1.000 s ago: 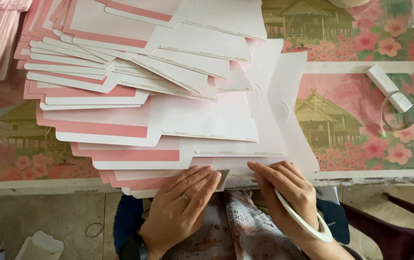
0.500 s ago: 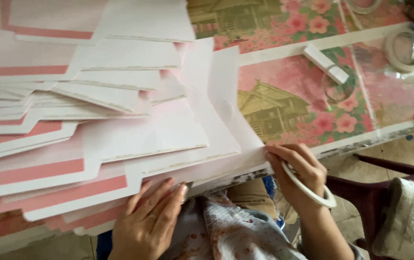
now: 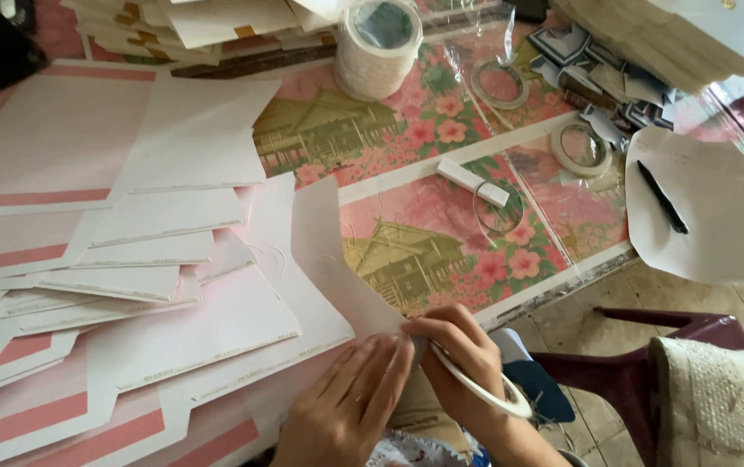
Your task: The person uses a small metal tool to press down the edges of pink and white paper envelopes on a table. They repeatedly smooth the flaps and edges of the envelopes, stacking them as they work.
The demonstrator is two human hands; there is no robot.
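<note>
Your left hand (image 3: 346, 408) lies flat with its fingers (image 3: 386, 367) stretched out and together, pressing down on the near corner of the top pink-and-white card sheet (image 3: 216, 333); it grips nothing. Your right hand (image 3: 461, 355) sits just beside it, fingertips curled down and pinched onto the edge of that same sheet right where the 2 hands meet. Whether those fingertips hold a strip of tape or only the card edge cannot be told, since they cover the spot. A thin roll of white tape (image 3: 482, 387) hangs around your right wrist like a bangle.

The sheet under your fingers is the nearest of a fanned stack of card sheets (image 3: 86, 259) that spreads away to the left of your left hand, each with a pink band along one edge. Beyond your right fingertips, the flowered tablecloth (image 3: 441, 251) shows bare under clear plastic. Farther out from them lie a small white block (image 3: 473, 182) and a clear tape ring (image 3: 498, 207), touching each other. Well past those stand a thick roll of white tape (image 3: 378, 47) and 2 more flat tape rings (image 3: 584, 149). Off to the right of your right hand, a black pen (image 3: 662, 197) rests on a white card piece (image 3: 696, 207), and a dark red plastic chair (image 3: 648, 346) stands beside the table edge.
</note>
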